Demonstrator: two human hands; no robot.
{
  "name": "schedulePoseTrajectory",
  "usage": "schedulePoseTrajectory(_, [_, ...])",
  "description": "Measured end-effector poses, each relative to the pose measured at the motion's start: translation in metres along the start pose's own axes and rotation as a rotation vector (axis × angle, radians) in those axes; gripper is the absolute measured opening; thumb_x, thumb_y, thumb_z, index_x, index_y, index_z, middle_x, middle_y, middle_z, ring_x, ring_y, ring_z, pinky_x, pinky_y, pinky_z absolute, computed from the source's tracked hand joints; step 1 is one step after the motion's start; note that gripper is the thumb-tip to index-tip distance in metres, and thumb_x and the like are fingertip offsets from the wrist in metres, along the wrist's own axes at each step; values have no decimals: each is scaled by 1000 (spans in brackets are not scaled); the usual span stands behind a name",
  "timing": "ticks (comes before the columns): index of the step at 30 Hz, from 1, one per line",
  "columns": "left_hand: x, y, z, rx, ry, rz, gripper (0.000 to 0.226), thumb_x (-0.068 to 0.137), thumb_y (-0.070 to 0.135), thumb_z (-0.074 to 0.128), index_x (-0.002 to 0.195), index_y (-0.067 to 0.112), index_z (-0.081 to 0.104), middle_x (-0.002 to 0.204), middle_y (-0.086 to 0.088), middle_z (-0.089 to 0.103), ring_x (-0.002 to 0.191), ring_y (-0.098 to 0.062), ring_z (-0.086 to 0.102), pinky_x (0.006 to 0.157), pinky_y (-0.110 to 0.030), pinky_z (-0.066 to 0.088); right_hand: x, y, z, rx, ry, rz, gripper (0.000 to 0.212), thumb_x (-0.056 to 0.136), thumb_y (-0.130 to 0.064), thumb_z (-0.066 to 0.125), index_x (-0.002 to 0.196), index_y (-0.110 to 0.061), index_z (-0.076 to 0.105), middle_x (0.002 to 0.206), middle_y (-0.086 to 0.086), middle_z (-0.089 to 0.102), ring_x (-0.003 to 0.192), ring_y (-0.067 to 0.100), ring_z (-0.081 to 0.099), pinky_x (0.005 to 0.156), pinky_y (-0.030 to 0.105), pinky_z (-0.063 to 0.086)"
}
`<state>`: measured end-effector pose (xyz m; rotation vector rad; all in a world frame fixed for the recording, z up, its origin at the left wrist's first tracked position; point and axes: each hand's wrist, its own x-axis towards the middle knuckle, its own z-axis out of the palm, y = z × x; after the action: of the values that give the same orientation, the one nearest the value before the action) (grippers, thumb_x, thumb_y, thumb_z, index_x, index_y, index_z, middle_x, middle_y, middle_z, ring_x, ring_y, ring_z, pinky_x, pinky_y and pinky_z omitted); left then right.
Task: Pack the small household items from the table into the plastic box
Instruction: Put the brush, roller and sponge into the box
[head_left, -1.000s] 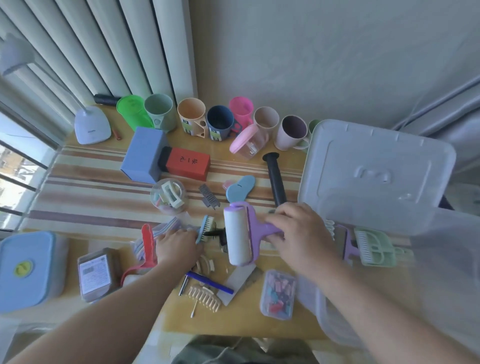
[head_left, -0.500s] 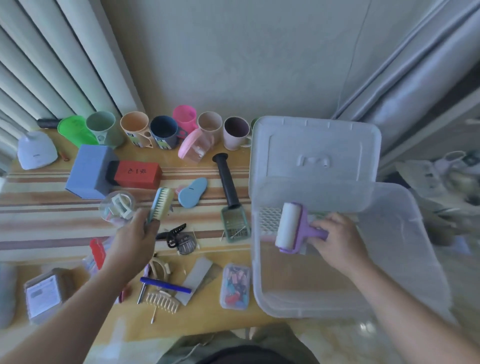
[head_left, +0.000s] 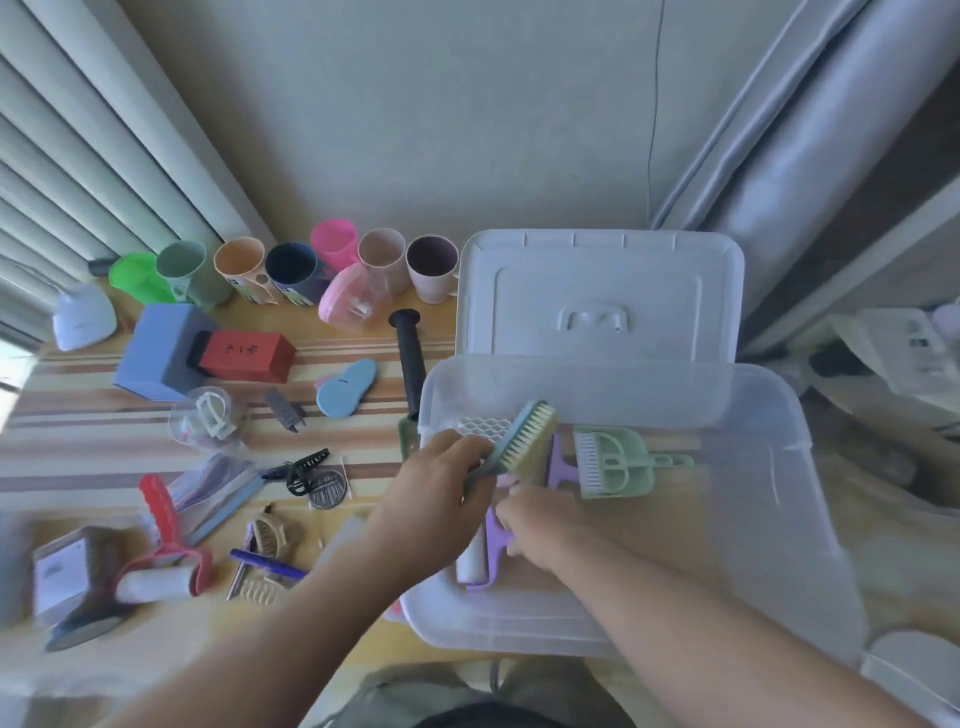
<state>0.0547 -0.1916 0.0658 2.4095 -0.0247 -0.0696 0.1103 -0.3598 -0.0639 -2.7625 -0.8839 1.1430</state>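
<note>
The clear plastic box (head_left: 769, 519) stands at the table's right edge, its white lid (head_left: 602, 296) leaning behind it. My left hand (head_left: 436, 499) holds a blue-backed scrubbing brush (head_left: 527, 441) with yellow bristles over the box's left side. Inside the box, low down, my right hand (head_left: 540, 525) grips the handle of the purple lint roller (head_left: 480, 561). A green mini dustpan and brush (head_left: 615, 462) and a white mesh piece (head_left: 483, 428) lie in the box.
A row of coloured cups (head_left: 291, 270) lines the wall. On the striped table lie a blue box (head_left: 161, 348), a red box (head_left: 247, 356), a black-handled grater (head_left: 408, 348), a red lint roller (head_left: 161, 545), hair clips (head_left: 298, 467) and a blue pen (head_left: 267, 564).
My left hand has carried the scrubbing brush from the table's middle to above the box. My right hand has lowered the purple lint roller to the box's bottom. The camera swung right.
</note>
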Motion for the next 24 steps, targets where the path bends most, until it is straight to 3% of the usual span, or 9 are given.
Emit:
schedulePoseTrajectory(3, [2,2,20,-7,-45,-77,15,88,20,68,100,28,69,87,11,56,76,-7,49,67,-10,37,-14,18,-15,293,72,-40,13,88,-32,78,91,-29,65,89,-8,61,86,22,63,74,35,49])
schedulePoseTrajectory(6, [7,8,37,-36,-37,-191,9,86,26,70,91,33,70,81,10,62,78,-6,57,68,-15,42,-47,43,-34,828,189,79,12,87,-14,66,80,-23,66,68,-10,64,63,12,61,62,37,51])
schedulePoseTrajectory(9, [13,18,57,-43,-28,-257,8,83,31,72,91,34,71,79,14,66,75,-3,62,71,-24,51,-82,63,-50,1450,226,41,58,82,13,58,115,-32,72,89,-4,73,70,22,63,62,35,47])
schedulePoseTrajectory(11, [15,25,70,-11,-41,-232,12,82,34,70,94,33,73,84,13,67,75,-5,63,72,-30,55,-97,72,-55,1597,274,22,66,85,9,68,131,-38,61,104,2,73,72,25,65,65,35,49])
schedulePoseTrajectory(15, [12,37,96,111,-113,-109,19,79,25,74,97,31,70,95,7,66,77,-20,67,63,-35,56,-104,83,-44,1254,371,149,64,77,-40,82,132,-57,53,118,-5,67,86,11,68,83,32,54])
schedulePoseTrajectory(17, [9,39,106,141,-152,-24,24,69,14,81,86,29,73,83,3,65,65,-24,66,51,-26,45,-106,90,-40,1011,429,160,70,83,-35,82,141,-54,49,128,-13,57,108,7,64,96,28,52])
schedulePoseTrajectory(19, [6,38,111,168,-185,59,28,62,10,85,80,28,74,78,2,63,59,-24,64,50,-21,36,-106,104,-37,776,442,103,64,85,-30,82,143,-41,58,133,-13,52,123,8,56,107,30,46])
schedulePoseTrajectory(21, [5,28,115,165,-208,123,24,67,13,85,85,26,76,83,1,65,67,-25,66,54,-23,40,-107,113,-34,513,329,-24,49,82,-42,78,130,-38,68,126,-11,61,118,13,58,105,38,49])
schedulePoseTrajectory(24, [4,19,114,138,-294,149,21,76,19,82,94,25,75,97,2,70,86,-24,66,66,-28,47,-107,114,-29,168,169,-146,36,83,-57,67,114,-38,68,105,-12,67,102,19,60,85,42,54])
